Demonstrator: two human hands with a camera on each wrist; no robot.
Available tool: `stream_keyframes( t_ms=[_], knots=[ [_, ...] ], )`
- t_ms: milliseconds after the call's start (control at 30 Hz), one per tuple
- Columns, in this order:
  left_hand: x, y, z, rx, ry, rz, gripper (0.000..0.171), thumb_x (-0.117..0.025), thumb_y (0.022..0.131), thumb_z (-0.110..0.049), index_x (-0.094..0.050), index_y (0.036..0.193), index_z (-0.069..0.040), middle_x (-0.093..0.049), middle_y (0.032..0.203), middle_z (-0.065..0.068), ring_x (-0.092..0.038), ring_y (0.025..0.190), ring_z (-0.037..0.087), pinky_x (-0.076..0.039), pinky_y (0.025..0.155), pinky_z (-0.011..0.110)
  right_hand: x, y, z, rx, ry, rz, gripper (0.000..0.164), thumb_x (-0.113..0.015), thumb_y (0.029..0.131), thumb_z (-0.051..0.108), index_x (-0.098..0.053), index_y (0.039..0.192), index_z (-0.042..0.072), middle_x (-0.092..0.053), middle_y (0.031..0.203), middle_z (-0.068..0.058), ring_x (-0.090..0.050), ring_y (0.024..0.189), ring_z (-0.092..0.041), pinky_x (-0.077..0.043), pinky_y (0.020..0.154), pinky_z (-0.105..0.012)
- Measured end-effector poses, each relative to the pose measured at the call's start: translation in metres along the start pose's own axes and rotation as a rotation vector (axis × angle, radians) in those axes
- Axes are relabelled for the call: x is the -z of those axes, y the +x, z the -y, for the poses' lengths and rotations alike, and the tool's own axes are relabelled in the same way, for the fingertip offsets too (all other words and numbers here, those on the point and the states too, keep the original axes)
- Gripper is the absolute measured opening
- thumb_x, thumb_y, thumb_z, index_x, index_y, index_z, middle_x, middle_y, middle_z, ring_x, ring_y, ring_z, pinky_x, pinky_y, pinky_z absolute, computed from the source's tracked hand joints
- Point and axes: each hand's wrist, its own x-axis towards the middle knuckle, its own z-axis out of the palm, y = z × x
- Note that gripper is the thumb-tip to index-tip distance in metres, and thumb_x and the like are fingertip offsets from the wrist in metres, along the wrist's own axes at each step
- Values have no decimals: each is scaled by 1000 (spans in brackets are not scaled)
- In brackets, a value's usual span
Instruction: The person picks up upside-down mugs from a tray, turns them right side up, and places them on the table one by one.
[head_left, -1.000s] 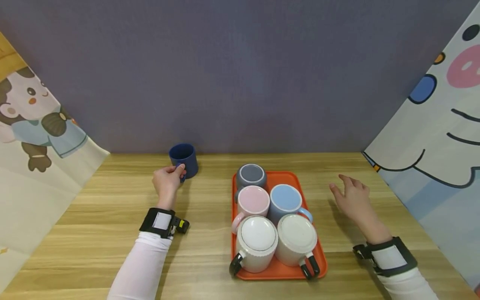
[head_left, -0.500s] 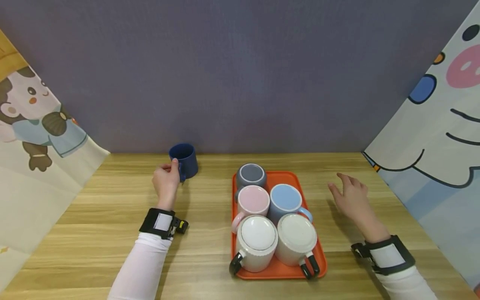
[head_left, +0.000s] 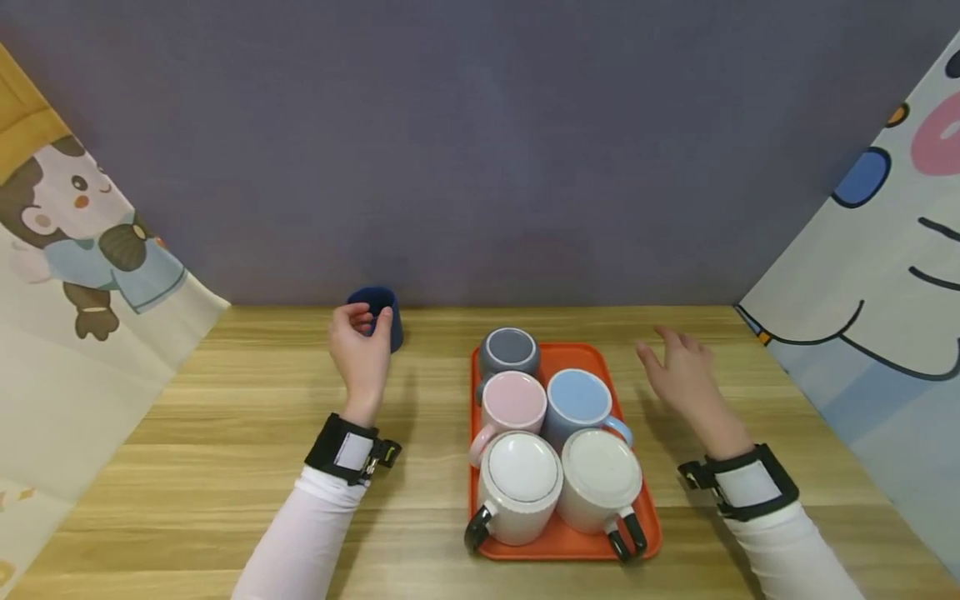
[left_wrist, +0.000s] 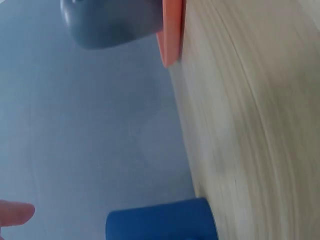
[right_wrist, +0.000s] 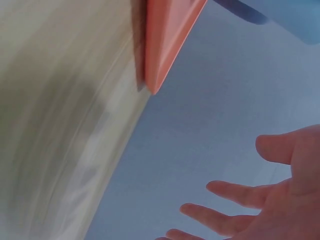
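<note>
Beside the orange tray [head_left: 567, 358] of upturned mugs [head_left: 522, 469], the right hand [head_left: 686, 385] hovers, relaxed and empty. Farther back, the left hand [head_left: 362, 346], unclenched and gripping nothing, is just before the upright navy cup [head_left: 396, 329]; a light touch should avoid tipping it.

Cup [head_left: 396, 333] left of tray [head_left: 567, 358] of mugs [head_left: 579, 397]

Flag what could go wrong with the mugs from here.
The left hand is close to the upright navy mug; a brush could tip it. Five upturned mugs stand packed on the orange tray, so nudging one may shift others. One black handle juts past the tray's left rim and might snag.
</note>
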Motion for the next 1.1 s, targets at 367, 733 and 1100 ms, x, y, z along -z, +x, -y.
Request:
stream_keyframes(
  t_ms=[367, 733, 1100],
  knots=[
    [-14, -18, -8, 68, 35, 185, 38, -73, 82, -15, -55, 110, 3, -61, 99, 19, -58, 87, 32, -45, 78, 33, -7, 9, 16, 26, 17, 0, 53, -46, 99, 28, -41, 131, -14, -43, 127, -42, -35, 120, -58, -18, 102, -67],
    [-24, -41, -20, 69, 184, 491, 27, -72, 81, -18, -61, 97, 1, -66, 89, 14, -63, 80, 25, -51, 71, 33, -10, 10, 26, 28, 27, 27, 53, -45, 99, 29, -42, 132, -12, -45, 129, -40, -34, 123, -57, -17, 104, -65],
    [-26, -52, -28, 66, 305, 846, 24, -64, 89, -26, -70, 89, -3, -66, 80, 7, -55, 71, 18, -43, 61, 25, -12, 11, 35, 26, 44, 56, 53, -45, 99, 29, -41, 134, -10, -42, 132, -39, -31, 124, -59, -17, 105, -67]
  ],
)
